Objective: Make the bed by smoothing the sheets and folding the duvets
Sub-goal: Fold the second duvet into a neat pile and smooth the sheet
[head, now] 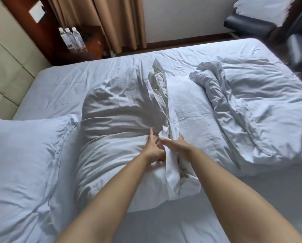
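Note:
A white pillow in its case lies lengthwise on the middle of the bed, its open end facing right with the inner filling showing. My left hand grips the edge of the pillowcase opening, fingers curled into the cloth. Close beside it, my right hand holds the other flap of the same opening. A crumpled white duvet lies heaped on the right half of the bed. The white bed sheet is creased between pillow and duvet.
A second white pillow lies at the left. A padded headboard stands at the far left, with a wooden nightstand holding three water bottles. Brown curtains hang behind. A dark chair stands at the top right.

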The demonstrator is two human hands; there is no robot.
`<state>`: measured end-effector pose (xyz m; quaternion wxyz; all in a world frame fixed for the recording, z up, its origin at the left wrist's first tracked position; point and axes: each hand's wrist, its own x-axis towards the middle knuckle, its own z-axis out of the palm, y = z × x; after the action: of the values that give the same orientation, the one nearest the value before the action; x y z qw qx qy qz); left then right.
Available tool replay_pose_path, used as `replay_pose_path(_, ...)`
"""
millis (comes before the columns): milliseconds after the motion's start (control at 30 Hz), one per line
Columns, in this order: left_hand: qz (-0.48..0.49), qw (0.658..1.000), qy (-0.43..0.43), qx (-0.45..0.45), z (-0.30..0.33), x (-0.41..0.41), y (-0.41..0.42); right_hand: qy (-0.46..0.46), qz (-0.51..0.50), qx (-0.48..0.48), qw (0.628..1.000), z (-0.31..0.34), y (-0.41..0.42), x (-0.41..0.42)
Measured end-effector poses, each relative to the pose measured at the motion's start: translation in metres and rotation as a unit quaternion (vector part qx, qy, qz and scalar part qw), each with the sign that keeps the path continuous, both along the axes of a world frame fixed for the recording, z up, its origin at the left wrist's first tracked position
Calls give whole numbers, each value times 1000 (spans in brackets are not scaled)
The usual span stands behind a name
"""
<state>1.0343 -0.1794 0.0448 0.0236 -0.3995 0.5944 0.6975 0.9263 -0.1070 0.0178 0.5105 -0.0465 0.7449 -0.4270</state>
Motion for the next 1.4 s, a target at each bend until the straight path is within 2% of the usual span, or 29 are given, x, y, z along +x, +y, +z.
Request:
replay_pose_path(100, -6, 999, 44, -30, -4, 18, -7, 41, 4, 40, 998, 9, 4, 15)
replay_pose_path(167, -43, 991, 10, -128, 0, 35, -21, 73, 19, 69, 995, 8, 4, 18)
replay_pose_path(200, -90, 970, -25, -225, 0, 43, -31, 88, 24, 79, 993, 9, 3, 19)
replay_pose_path(267, -216, 880, -103, -410, -4, 60, -47, 103, 24, 93, 990, 8, 1, 23)
replay_pose_path(300, -271, 838, -136, -454, -5, 67, -49, 102, 17, 93, 990, 7, 1, 26)
replay_pose_path(333, -314, 812, -162, -464, -9, 73, -48, 96, 9, 88, 991, 6, 1, 30)
replay_pose_path(500, -459, 762, -206, -408, -33, 91, -19, 78, -21, 81, 993, -9, 7, 44)
replay_pose_path(567, -514, 721, -232, -403, -36, 96, -11, 84, -15, 101, 991, -20, 11, 44)
replay_pose_path(633, -532, 674, -264, -440, -40, 100, -1, 105, 6, 128, 986, -23, 12, 47)
replay_pose_path(700, -504, 650, -282, -494, -43, 97, 7, 144, 23, 126, 981, -24, 11, 47)
replay_pose_path(767, -448, 666, -274, -530, -39, 87, 11, 182, 34, 95, 978, -11, 9, 44)
replay_pose_path(800, -407, 692, -258, -537, -34, 79, 12, 199, 38, 80, 976, -2, 8, 38)
replay_pose_path(900, -243, 800, -195, -513, -9, 49, 18, 254, 64, 15, 965, 42, 6, 6)
replay_pose_path(1000, -139, 836, -160, -506, 40, 8, 33, 299, 83, -46, 949, 100, 9, -38)
replay_pose_path(1100, -57, 874, -124, -466, 97, -38, 53, 318, 61, -109, 940, 149, 23, -83)
replay_pose_path(1133, -63, 872, -118, -470, 108, -52, 61, 318, 42, -118, 940, 155, 34, -98)
replay_pose_path(1233, -196, 826, -135, -511, 105, -95, 91, 271, 5, -101, 957, 128, 81, -144)
replay_pose_path(1333, -344, 785, -232, -460, 63, -114, 118, 130, 25, -26, 991, 54, 131, -161)
replay_pose_path(1400, -403, 751, -307, -424, 32, -111, 133, 62, 89, 51, 993, 5, 151, -155)
